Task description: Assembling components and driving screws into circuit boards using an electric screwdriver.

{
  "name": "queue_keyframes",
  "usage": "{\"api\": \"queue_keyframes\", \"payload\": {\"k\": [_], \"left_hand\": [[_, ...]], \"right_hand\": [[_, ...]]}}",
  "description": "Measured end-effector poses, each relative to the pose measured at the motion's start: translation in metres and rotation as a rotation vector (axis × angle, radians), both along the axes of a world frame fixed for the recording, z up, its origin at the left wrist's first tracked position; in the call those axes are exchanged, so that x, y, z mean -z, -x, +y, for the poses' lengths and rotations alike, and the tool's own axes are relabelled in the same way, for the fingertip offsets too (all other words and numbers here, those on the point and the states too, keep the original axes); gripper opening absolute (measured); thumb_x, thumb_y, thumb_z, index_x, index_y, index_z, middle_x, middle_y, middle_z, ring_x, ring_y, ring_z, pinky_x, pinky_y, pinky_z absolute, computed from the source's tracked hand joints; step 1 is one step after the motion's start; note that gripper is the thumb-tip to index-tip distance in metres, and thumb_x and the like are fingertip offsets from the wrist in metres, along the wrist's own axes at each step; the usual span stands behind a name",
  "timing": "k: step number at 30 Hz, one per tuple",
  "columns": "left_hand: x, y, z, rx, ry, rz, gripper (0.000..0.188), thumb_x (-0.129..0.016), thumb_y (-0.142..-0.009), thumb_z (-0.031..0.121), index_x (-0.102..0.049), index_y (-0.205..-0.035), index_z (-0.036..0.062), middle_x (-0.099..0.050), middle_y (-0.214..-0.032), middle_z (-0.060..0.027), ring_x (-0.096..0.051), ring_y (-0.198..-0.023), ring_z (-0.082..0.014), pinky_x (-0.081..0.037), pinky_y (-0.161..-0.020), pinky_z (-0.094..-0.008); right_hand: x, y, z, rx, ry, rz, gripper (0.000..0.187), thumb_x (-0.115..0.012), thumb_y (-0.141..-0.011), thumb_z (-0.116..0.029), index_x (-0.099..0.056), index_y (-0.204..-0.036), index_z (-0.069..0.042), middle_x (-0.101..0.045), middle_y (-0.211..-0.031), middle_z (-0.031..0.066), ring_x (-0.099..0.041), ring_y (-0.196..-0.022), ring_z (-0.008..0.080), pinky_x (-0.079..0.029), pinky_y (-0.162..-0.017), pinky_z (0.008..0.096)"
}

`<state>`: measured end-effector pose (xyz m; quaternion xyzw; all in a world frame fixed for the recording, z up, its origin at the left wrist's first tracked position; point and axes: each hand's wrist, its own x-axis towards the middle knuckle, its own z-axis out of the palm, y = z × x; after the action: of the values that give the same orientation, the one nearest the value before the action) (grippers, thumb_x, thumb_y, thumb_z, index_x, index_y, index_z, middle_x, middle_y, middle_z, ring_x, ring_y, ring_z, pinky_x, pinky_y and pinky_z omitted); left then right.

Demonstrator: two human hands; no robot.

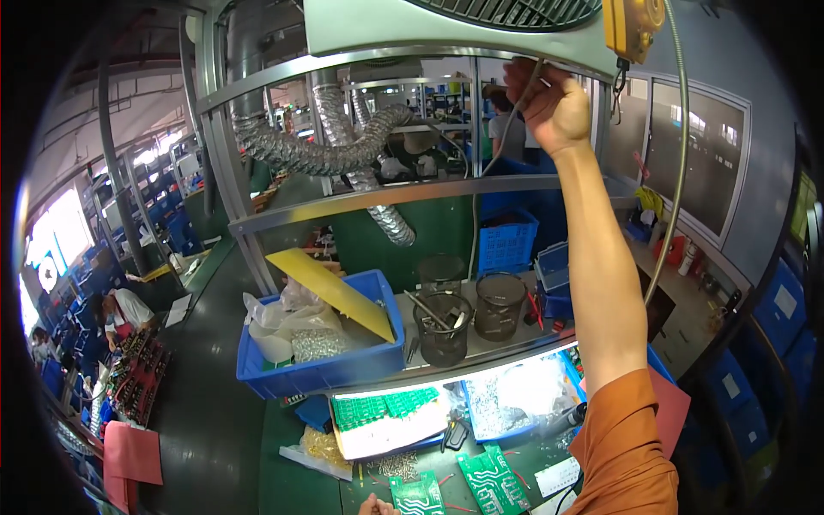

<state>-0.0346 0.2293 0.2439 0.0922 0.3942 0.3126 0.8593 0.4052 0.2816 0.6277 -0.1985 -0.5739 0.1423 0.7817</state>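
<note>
Left hand [378,505]: at the lower edge, partly cut off, fingers curled, hold on anything not discernible; beside it, a green rectangular circuit board [418,495] with pale traces, flat on the dark-green table [292,489], then a second such board [493,482]. Right hand [554,105]: raised on an upstretched forearm [605,283], fingers half-curled below a pale grilled housing [455,33], a thin grey cable [508,137] crossing them, grip on it indeterminable.

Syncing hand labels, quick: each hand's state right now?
Left hand: can't tell, cut off by the frame near a green rectangular circuit board.
Right hand: loosely open, raised near the pale grey, black-grilled housing overhead.
</note>
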Motion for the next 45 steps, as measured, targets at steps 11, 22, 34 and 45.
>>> {"api": "queue_keyframes", "payload": {"k": [11, 22, 34, 45], "left_hand": [[-0.004, -0.003, -0.003, 0.053, -0.052, -0.202, 0.024, -0.047, -0.088, 0.023, -0.053, -0.069, 0.0103, -0.032, -0.046, 0.0028, -0.023, -0.034, -0.0087, -0.018, -0.033, -0.0229], [0.05, 0.009, -0.011, -0.036, 0.04, -0.17, 0.028, -0.034, -0.095, 0.025, -0.048, -0.083, 0.0044, -0.024, -0.044, 0.0033, -0.021, -0.032, -0.0064, -0.022, -0.03, -0.0203], [0.166, 0.075, -0.086, -0.23, 0.314, -0.121, 0.021, -0.032, -0.095, 0.018, -0.046, -0.099, 0.0023, -0.033, -0.05, 0.001, -0.025, -0.033, -0.0051, -0.023, -0.029, -0.0179], [0.217, 0.071, -0.151, -0.293, 0.191, 0.024, 0.016, -0.032, -0.096, 0.017, -0.042, -0.096, 0.0042, -0.028, -0.051, 0.0026, -0.022, -0.035, -0.0045, -0.022, -0.031, -0.0171]], "right_hand": [[0.005, -0.007, 0.008, 0.098, -0.141, 0.111, 0.029, -0.038, -0.084, -0.019, -0.054, -0.1, -0.001, -0.059, -0.093, 0.0124, -0.055, -0.084, 0.0241, -0.043, -0.075, 0.0368], [0.258, 0.207, -0.094, 0.376, 0.169, 0.141, 0.038, -0.049, -0.08, -0.023, -0.045, -0.108, 0.003, -0.056, -0.097, 0.0187, -0.055, -0.086, 0.0285, -0.043, -0.078, 0.0383], [0.436, 0.025, -0.407, 0.209, 1.074, 1.02, 0.016, -0.052, -0.083, -0.019, -0.049, -0.077, -0.004, -0.047, -0.069, 0.0035, -0.045, -0.059, 0.0132, -0.04, -0.056, 0.0225], [0.504, -0.091, -0.221, 0.991, 1.269, -1.09, 0.028, -0.047, -0.087, -0.006, -0.049, -0.113, 0.005, -0.056, -0.108, 0.0142, -0.054, -0.1, 0.0197, -0.043, -0.086, 0.0285]]}}
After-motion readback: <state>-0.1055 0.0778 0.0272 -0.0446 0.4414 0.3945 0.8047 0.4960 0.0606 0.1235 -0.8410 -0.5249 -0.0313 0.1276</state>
